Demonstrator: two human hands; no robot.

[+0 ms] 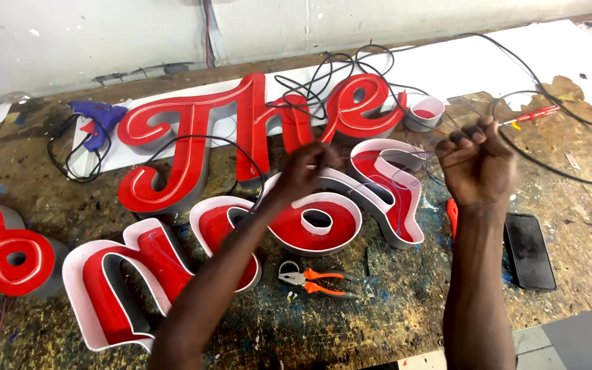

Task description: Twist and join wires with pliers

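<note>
Two hands (392, 164), thin taut wire (392, 155)

The worktop (405, 301) was rough, worn wood, stained and speckled with dried paint. The red sign letters (193, 137) had smooth, glossy plastic-looking faces, while the open-backed letters (313, 226) showed matt white rims and grey side walls around shiny red insides. The thin wires (378, 154) pinched in the fingers (323, 159) of the left hand (306, 171) and held by the right hand (477, 164) looked plastic-coated, as did the smooth black cables (549, 103). The pliers (310, 279) had dull metal tips and orange rubbery grips. The phone (529, 250) was glossy black glass.
</note>
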